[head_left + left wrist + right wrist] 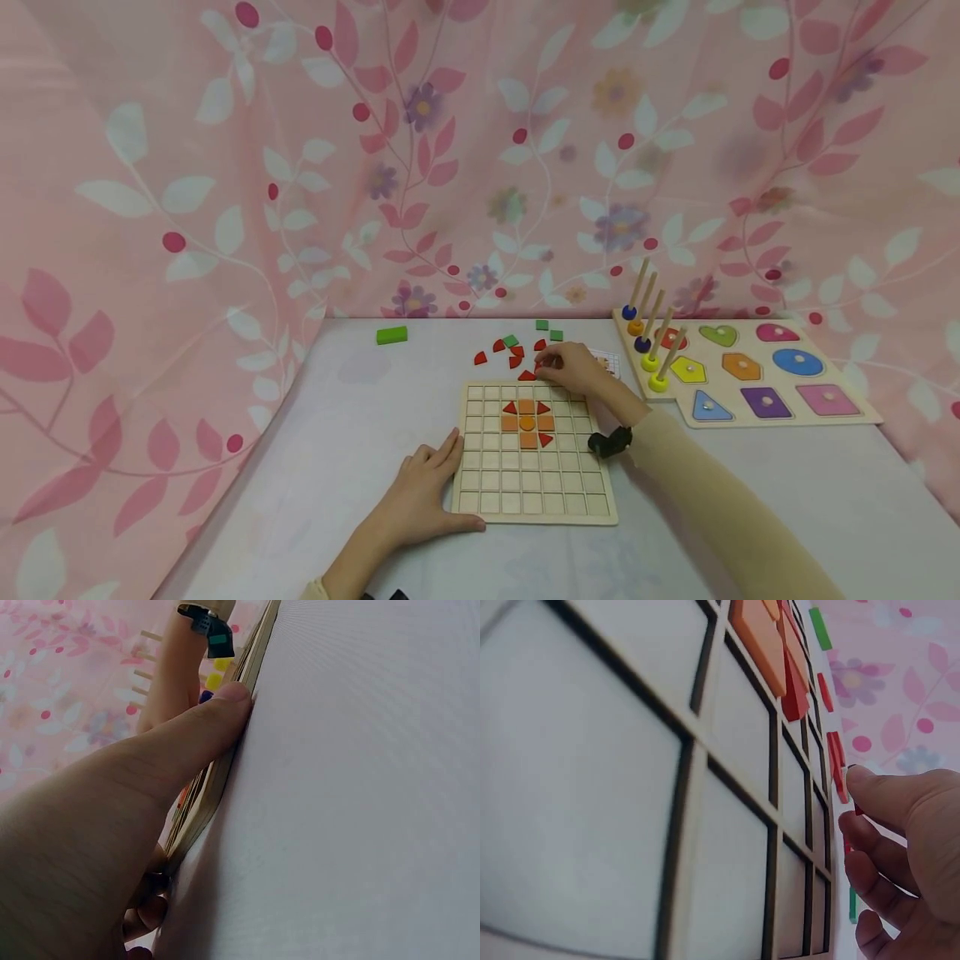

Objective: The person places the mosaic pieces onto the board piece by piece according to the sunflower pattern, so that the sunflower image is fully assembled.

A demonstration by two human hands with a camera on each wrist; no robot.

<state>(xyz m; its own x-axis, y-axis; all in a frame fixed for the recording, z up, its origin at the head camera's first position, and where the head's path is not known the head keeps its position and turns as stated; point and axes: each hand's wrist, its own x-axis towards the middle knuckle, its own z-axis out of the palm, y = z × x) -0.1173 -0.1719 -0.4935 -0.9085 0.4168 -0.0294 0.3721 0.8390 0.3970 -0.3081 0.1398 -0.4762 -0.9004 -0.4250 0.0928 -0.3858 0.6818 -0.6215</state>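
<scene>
A wooden grid board (532,481) lies on the table. Four-sided orange pieces (546,423) surround an orange disc (527,423) on it, with several red pieces (546,439) at their corners. My left hand (420,496) spans the board's near left corner, fingers along the left side and thumb on the front edge; the left wrist view shows the thumb against the board's rim (217,776). Beyond the far edge, my right hand (577,369) pinches a small red piece (858,811) between thumb and finger, mostly hidden by the fingertips.
Loose red pieces (481,358) and green squares (557,335) lie behind the board. A green block (392,335) is at the back left. On the right stand a peg rack (657,382) and a shape puzzle (780,408); a printed card (611,360) lies behind my right hand.
</scene>
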